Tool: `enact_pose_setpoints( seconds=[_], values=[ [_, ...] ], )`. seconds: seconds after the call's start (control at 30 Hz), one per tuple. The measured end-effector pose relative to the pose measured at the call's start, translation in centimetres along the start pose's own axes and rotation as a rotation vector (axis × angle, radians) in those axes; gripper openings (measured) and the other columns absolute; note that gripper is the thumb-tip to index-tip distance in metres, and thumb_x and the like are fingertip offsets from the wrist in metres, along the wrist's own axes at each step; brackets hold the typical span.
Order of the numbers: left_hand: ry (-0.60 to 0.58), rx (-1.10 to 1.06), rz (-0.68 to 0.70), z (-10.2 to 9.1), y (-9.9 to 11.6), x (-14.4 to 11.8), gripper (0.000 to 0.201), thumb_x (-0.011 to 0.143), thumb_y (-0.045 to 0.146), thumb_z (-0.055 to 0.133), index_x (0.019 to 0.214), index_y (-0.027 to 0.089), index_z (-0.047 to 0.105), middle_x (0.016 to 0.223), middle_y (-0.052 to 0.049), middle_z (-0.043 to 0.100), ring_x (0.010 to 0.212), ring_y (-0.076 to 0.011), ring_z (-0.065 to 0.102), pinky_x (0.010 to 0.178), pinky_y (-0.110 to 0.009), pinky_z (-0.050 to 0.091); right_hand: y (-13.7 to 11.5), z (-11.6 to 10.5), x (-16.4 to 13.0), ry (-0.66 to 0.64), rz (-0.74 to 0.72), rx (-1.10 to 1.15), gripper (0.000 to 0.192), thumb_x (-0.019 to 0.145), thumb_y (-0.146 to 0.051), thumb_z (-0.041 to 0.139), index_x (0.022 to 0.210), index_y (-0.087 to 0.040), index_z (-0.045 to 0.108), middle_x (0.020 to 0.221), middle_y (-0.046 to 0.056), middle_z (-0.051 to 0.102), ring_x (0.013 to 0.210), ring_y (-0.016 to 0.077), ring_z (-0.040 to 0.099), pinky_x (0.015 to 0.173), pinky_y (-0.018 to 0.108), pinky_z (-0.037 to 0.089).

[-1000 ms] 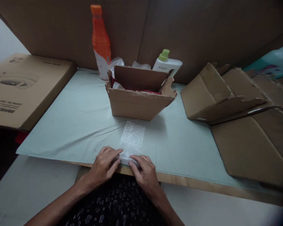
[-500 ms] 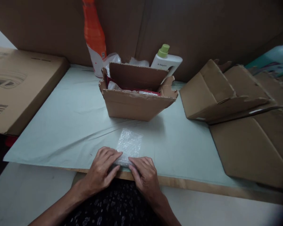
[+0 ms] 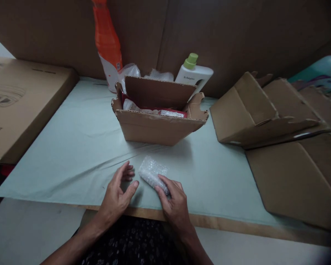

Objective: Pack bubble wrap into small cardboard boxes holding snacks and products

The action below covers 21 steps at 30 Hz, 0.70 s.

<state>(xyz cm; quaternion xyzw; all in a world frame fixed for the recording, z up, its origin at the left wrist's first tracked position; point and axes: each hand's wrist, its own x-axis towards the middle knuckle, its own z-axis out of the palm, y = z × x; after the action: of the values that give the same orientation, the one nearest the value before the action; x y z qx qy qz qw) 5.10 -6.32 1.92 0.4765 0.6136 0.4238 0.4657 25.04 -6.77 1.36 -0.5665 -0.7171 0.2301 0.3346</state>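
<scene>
A small piece of bubble wrap [image 3: 152, 173], partly rolled up, lies slanted near the table's front edge. My right hand [image 3: 173, 197] grips its right end between thumb and fingers. Just left of the roll, my left hand [image 3: 118, 191] is apart from it, thumb and fingers spread with nothing in them. Whether something is inside the roll I cannot tell. Behind the hands stands an open cardboard box [image 3: 154, 127] with red and clear-wrapped contents showing at its top.
An orange and white bottle [image 3: 107, 44] and a white bottle with a green cap [image 3: 194, 73] stand behind the box, with clear plastic wrap [image 3: 161, 75] between them. Several open cardboard boxes [image 3: 287, 176] fill the right. A large flat carton [image 3: 30, 99] lies at left.
My left hand has let go of the bubble wrap and opened to the left. The wrap is rolled further and turned at a slant, moved slightly away from the edge, held by my right hand.
</scene>
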Motion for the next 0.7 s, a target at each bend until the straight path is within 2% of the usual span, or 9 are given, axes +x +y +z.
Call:
enact_pose_setpoints(
  seconds=[0.07,0.17,0.23,0.3,0.37,0.47,0.53,0.63,0.7],
  values=[
    [-0.065,-0.257,-0.21,0.1,0.4,-0.5,0.074,0.083,0.046,0.072,0.145,0.017,0.044,0.132,-0.015,0.062,0.114,-0.0259,0.063,0.098,-0.039,0.051,-0.1,-0.3,0.4,-0.076,0.135,0.162,0.025,0.096,-0.029,0.06,0.119,-0.022,0.068,0.104,0.006,0.076,0.093,0.0213,0.07,0.081,0.033,0.056],
    [-0.185,-0.483,-0.361,0.7,0.7,-0.7,0.07,0.074,0.045,0.08,0.134,0.015,0.057,0.114,-0.01,0.07,0.103,-0.0227,0.064,0.092,-0.031,0.05,-0.2,-0.8,0.2,-0.193,0.14,0.273,0.02,0.095,-0.031,0.061,0.11,-0.025,0.071,0.105,0.005,0.075,0.097,0.0212,0.07,0.085,0.033,0.057],
    [-0.219,-0.527,-0.355,1.1,0.6,-0.6,0.056,0.074,0.042,0.081,0.121,0.017,0.065,0.101,-0.006,0.071,0.093,-0.0184,0.063,0.085,-0.026,0.05,0.1,-1.1,-0.3,-0.119,0.098,0.209,0.026,0.091,-0.034,0.065,0.114,-0.025,0.071,0.121,0.009,0.071,0.113,0.0256,0.066,0.096,0.04,0.054],
    [-0.283,-0.487,-0.306,1.3,0.4,-0.5,0.044,0.075,0.04,0.08,0.11,0.018,0.067,0.09,-0.002,0.068,0.082,-0.0148,0.06,0.076,-0.023,0.048,0.4,-1.6,-0.6,-0.055,0.102,0.172,0.049,0.086,-0.038,0.07,0.132,-0.022,0.063,0.14,0.014,0.061,0.126,0.0302,0.06,0.103,0.046,0.051],
    [-0.385,-0.376,-0.224,1.1,0.7,-0.3,0.033,0.079,0.039,0.076,0.103,0.018,0.067,0.083,0.0,0.065,0.075,-0.0132,0.058,0.069,-0.021,0.047,0.6,-2.3,-0.6,-0.137,0.134,0.224,0.06,0.085,-0.041,0.071,0.139,-0.02,0.058,0.139,0.015,0.062,0.123,0.03,0.063,0.1,0.042,0.054],
    [-0.513,-0.119,0.044,-0.2,2.5,0.4,0.027,0.084,0.041,0.07,0.101,0.02,0.066,0.085,-0.002,0.067,0.077,-0.0156,0.062,0.068,-0.023,0.05,0.3,-4.2,0.6,-0.318,0.097,0.304,0.032,0.09,-0.041,0.065,0.116,-0.023,0.072,0.104,0.009,0.077,0.093,0.023,0.073,0.082,0.031,0.059],
    [-0.46,0.086,0.387,-1.4,4.6,1.8,0.036,0.086,0.042,0.071,0.116,0.023,0.065,0.108,-0.007,0.071,0.097,-0.0225,0.067,0.082,-0.029,0.055,0.0,-6.5,2.2,-0.346,-0.004,0.322,0.023,0.092,-0.041,0.063,0.102,-0.024,0.074,0.09,0.006,0.077,0.082,0.0215,0.072,0.077,0.03,0.059],
    [-0.126,0.443,0.904,-3.2,8.5,5.3,0.062,0.086,0.03,0.072,0.144,0.025,0.048,0.142,-0.015,0.058,0.135,-0.0323,0.052,0.109,-0.048,0.046,-0.5,-11.3,5.8,-0.301,-0.194,0.267,0.016,0.092,-0.037,0.066,0.104,-0.03,0.075,0.091,0.005,0.076,0.085,0.0225,0.072,0.075,0.033,0.061],
    [0.108,0.659,1.079,-3.8,10.7,8.1,0.067,0.086,0.021,0.071,0.148,0.022,0.044,0.144,-0.017,0.056,0.142,-0.0349,0.044,0.113,-0.055,0.04,-0.8,-14.7,8.5,-0.151,-0.283,0.177,0.017,0.09,-0.033,0.069,0.107,-0.035,0.075,0.094,0.004,0.075,0.085,0.0224,0.073,0.07,0.032,0.062]
  ],
)
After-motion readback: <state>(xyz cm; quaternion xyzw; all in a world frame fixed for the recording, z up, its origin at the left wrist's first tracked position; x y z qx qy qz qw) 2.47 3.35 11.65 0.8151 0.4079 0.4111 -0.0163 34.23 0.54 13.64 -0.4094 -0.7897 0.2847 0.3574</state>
